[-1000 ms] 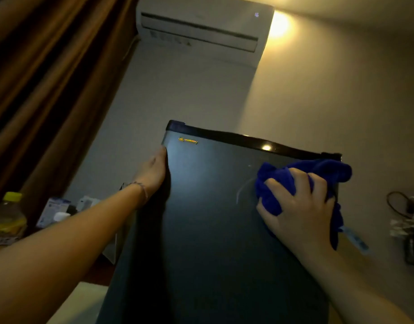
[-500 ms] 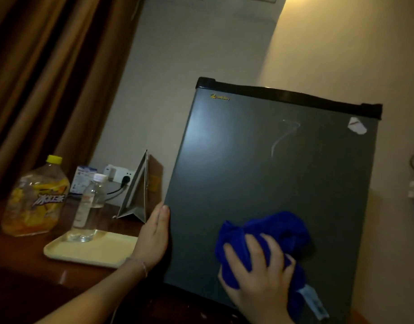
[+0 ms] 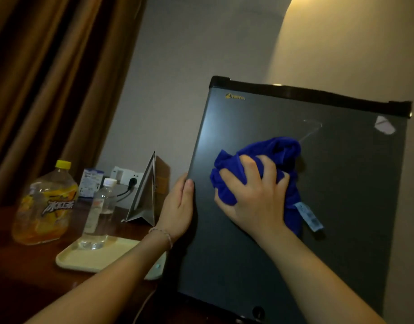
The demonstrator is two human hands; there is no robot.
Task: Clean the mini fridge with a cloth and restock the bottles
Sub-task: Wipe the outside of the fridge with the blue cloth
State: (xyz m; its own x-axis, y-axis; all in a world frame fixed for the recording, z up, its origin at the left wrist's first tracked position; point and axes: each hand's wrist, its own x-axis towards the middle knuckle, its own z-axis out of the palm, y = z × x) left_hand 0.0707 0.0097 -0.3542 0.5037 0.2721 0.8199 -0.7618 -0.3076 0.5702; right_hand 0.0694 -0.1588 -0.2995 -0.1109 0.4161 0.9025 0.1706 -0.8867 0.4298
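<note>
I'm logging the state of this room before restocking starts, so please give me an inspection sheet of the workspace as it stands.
Surface: dark wooden table; a cream tray lies on it.
Job's things: mini fridge door closed, with a faint smear and a torn sticker; blue cloth pressed on the door; clear water bottle upright on the tray; yellow-capped drink bottle beside the tray.
Clutter: folded card stand; small box.
Hands: left hand flat on the door's left edge; right hand grips the cloth.
Cables: black plug in a wall socket.
Surroundings: brown curtain, plain wall.
</note>
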